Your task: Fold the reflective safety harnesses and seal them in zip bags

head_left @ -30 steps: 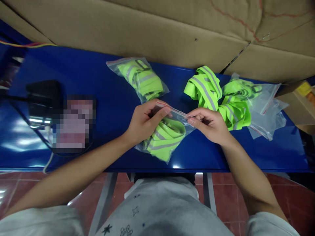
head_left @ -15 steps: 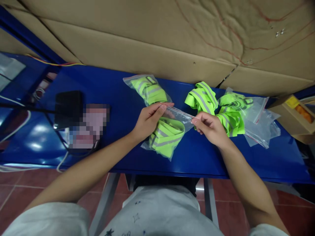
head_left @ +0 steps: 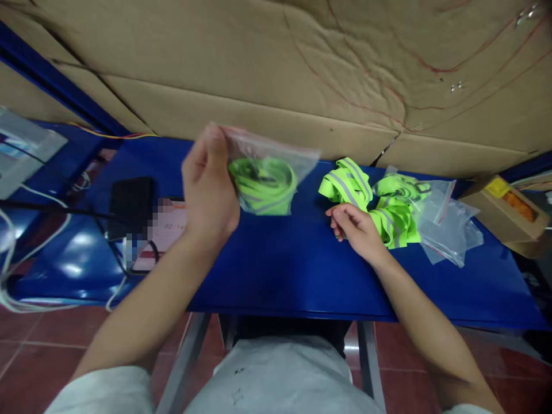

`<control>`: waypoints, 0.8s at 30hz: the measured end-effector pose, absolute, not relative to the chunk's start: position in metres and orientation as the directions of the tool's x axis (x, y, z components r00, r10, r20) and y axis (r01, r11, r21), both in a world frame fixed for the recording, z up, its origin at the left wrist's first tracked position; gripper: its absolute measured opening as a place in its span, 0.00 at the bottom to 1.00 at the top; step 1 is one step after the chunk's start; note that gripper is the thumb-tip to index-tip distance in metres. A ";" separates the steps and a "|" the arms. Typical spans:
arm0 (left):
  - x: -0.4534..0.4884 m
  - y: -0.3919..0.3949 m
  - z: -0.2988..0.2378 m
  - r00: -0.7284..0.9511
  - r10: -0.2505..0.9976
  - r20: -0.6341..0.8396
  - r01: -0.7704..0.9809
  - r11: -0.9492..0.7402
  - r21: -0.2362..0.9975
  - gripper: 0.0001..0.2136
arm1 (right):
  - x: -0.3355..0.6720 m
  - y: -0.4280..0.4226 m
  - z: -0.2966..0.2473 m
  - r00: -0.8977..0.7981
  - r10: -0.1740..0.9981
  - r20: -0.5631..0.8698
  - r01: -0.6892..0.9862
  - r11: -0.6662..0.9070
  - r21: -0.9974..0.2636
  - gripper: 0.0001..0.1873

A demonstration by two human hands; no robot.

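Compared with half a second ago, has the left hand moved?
Yes. The left hand, holding the bag, has shifted left toward the phone: blue table showed between them then; now the hand is at the phone's edge in view.

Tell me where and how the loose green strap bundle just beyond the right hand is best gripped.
Probably pinch the strap bundle around its middle folds, coming from above: its loosely piled loops lie uncovered on top, while cardboard stands close behind.

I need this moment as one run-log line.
left hand: holding plastic bag with green strap inside | right hand: half curled, beside loose straps on blue table
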State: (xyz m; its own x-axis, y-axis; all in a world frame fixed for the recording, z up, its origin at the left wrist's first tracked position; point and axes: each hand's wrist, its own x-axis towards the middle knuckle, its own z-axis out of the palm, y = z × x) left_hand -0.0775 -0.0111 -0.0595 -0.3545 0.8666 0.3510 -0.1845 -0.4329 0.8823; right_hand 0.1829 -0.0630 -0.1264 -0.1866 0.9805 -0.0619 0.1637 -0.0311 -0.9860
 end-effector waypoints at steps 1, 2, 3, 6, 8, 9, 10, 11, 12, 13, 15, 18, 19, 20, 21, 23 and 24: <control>-0.079 0.000 -0.051 -0.376 0.862 0.340 -0.263 -0.451 0.853 0.15 | 0.183 -0.064 -0.128 -0.195 0.979 -0.053 0.196 -0.014 -0.981 0.22; -0.081 0.013 -0.045 -0.414 0.856 0.311 -0.346 -0.464 0.816 0.16 | 0.182 -0.065 -0.129 -0.203 0.978 -0.038 0.230 0.010 -0.973 0.22; -0.083 0.026 -0.041 -0.410 0.881 0.234 -0.418 -0.410 0.811 0.17 | 0.182 -0.065 -0.130 -0.211 0.977 -0.019 0.261 0.037 -0.965 0.22; -0.087 0.061 -0.049 -0.352 0.931 0.101 -0.402 -0.248 0.881 0.15 | 0.182 -0.068 -0.130 -0.225 0.974 0.030 0.324 0.104 -0.940 0.20; -0.087 0.073 -0.064 -0.324 0.942 0.082 -0.301 -0.185 0.936 0.16 | 0.181 -0.069 -0.128 -0.222 0.971 0.090 0.383 0.171 -0.908 0.18; -0.085 0.074 -0.072 -0.308 0.946 0.104 -0.228 -0.179 0.957 0.16 | 0.180 -0.070 -0.127 -0.218 0.967 0.136 0.430 0.220 -0.876 0.16; -0.083 0.071 -0.080 -0.297 0.944 0.146 -0.147 -0.196 0.969 0.17 | 0.179 -0.071 -0.126 -0.210 0.960 0.187 0.481 0.268 -0.835 0.15; -0.081 0.064 -0.088 -0.295 0.931 0.213 -0.060 -0.241 0.969 0.20 | 0.178 -0.072 -0.125 -0.201 0.951 0.234 0.527 0.306 -0.793 0.14; -0.077 0.053 -0.094 -0.269 0.912 0.310 0.048 -0.309 0.950 0.26 | 0.177 -0.073 -0.123 -0.186 0.943 0.276 0.558 0.332 -0.761 0.14; -0.073 0.039 -0.101 -0.224 0.889 0.398 0.131 -0.378 0.917 0.30 | 0.177 -0.074 -0.121 -0.162 0.937 0.308 0.572 0.344 -0.745 0.13; -0.063 0.005 -0.114 0.158 0.731 0.663 0.501 -0.638 0.584 0.28 | 0.179 -0.074 -0.115 -0.107 0.923 0.369 0.586 0.358 -0.727 0.13; -0.048 -0.044 -0.134 0.623 0.444 0.644 0.475 -0.869 0.140 0.26 | 0.196 -0.069 -0.104 -0.027 0.884 0.467 0.657 0.368 -0.658 0.12; -0.044 -0.056 -0.140 0.718 0.383 0.581 0.441 -0.896 0.045 0.24 | 0.206 -0.066 -0.101 0.003 0.872 0.490 0.691 0.353 -0.631 0.12; -0.041 -0.064 -0.145 0.769 0.354 0.532 0.410 -0.912 0.014 0.21 | 0.215 -0.062 -0.098 0.038 0.861 0.506 0.722 0.327 -0.610 0.12; -0.038 -0.069 -0.149 0.797 0.346 0.495 0.385 -0.923 0.026 0.18 | 0.225 -0.057 -0.097 0.078 0.854 0.514 0.746 0.292 -0.598 0.13; -0.037 -0.069 -0.154 0.812 0.356 0.462 0.350 -0.931 0.102 0.13 | 0.239 -0.049 -0.099 0.142 0.850 0.507 0.772 0.225 -0.594 0.17; -0.037 -0.066 -0.155 0.806 0.371 0.461 0.337 -0.928 0.158 0.12 | 0.242 -0.046 -0.101 0.146 0.857 0.493 0.781 0.206 -0.589 0.19</control>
